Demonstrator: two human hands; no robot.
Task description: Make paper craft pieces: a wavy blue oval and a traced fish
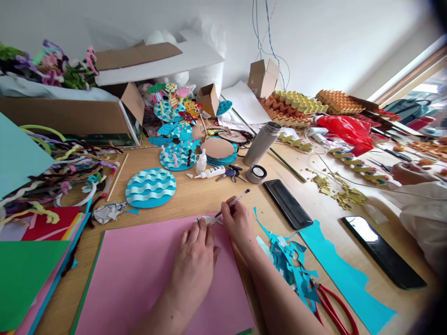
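Note:
A large sheet of pink paper [139, 274] lies in front of me on top of a green sheet. Near its far edge my left hand [197, 251] rests flat, fingers stretched out over a small white paper cutout [206, 218] that they partly hide. My right hand [237, 221] grips a slim pen [240, 196], whose tip meets the cutout's right end. Left of the pink sheet is another cutout, a grey-and-white fish shape [109, 212]. Beyond it sits a blue oval [151, 187] with pale wavy strips.
Red-handled scissors [331, 302] lie among blue paper scraps [286, 256] at right, near two black phones [288, 204]. Glue bottles [209, 172], a steel flask [262, 143] and its lid [256, 173] stand beyond the sheet. Another person's sleeve [426, 209] reaches in at far right.

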